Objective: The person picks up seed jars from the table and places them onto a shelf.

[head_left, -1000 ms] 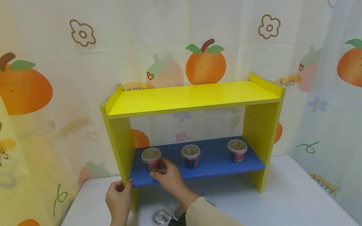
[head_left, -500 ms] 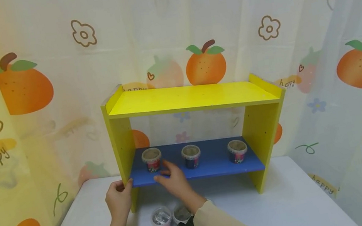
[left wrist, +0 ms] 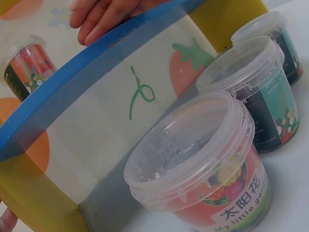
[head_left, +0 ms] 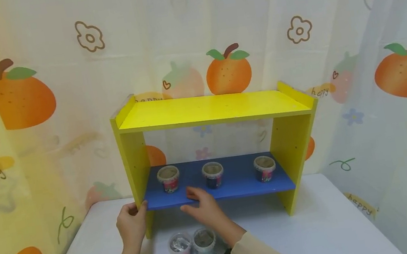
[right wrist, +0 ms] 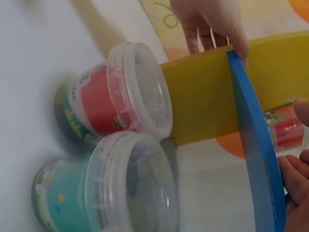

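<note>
Right hand (head_left: 209, 209) drawn back from left cup (head_left: 170, 184), now at shelf's (head_left: 242, 188) front edge; grip relaxed, fingers apart, nothing held. Cup stays near shelf's left edge. Left hand (head_left: 130, 225) pinches yellow side panel (head_left: 136, 167) by front-left corner.

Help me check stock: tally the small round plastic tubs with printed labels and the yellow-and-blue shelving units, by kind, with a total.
Small round plastic tubs with printed labels: 6 (three on the flat blue shelf board, three on the smooth white table)
Yellow-and-blue shelving unit: 1
Total: 7
</note>
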Demonstrator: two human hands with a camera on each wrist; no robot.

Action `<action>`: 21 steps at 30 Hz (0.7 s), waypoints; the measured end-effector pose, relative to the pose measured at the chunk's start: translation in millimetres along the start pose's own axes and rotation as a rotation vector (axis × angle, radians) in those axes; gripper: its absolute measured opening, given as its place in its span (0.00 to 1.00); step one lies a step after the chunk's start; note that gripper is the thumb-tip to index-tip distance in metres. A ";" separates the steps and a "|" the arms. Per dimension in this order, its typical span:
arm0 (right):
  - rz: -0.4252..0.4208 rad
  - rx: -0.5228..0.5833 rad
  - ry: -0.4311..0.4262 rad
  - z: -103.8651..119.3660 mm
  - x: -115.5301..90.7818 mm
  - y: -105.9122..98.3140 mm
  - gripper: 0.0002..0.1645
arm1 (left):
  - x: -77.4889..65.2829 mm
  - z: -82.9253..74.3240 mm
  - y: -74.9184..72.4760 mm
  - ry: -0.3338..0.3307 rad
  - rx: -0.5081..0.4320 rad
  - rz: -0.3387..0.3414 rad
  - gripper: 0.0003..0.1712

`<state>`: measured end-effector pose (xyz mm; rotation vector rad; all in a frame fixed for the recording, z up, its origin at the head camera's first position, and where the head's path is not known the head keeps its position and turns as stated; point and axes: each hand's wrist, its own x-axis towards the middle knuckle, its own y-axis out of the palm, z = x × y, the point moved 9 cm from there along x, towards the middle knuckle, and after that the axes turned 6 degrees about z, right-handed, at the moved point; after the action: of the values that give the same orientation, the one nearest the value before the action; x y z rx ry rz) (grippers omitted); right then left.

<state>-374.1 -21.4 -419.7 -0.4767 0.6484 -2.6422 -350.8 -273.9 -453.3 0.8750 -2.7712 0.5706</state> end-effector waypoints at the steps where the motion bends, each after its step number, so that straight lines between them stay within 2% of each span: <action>1: 0.003 -0.010 -0.005 -0.6 -1.6 -0.7 0.39 | 0.2 -0.1 0.2 -0.003 0.000 0.002 0.22; 10: 0.040 -0.120 -0.096 -2.4 -15.8 -4.0 0.37 | -0.3 1.6 0.4 0.002 0.008 0.001 0.22; 21: 0.048 -0.189 -0.117 -13.5 -36.7 -16.9 0.38 | 0.3 1.7 1.5 0.008 0.001 0.016 0.23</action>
<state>-352.3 13.4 -431.1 -0.6557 0.8650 -2.4983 -352.0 -273.7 -455.2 0.8493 -2.7734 0.5774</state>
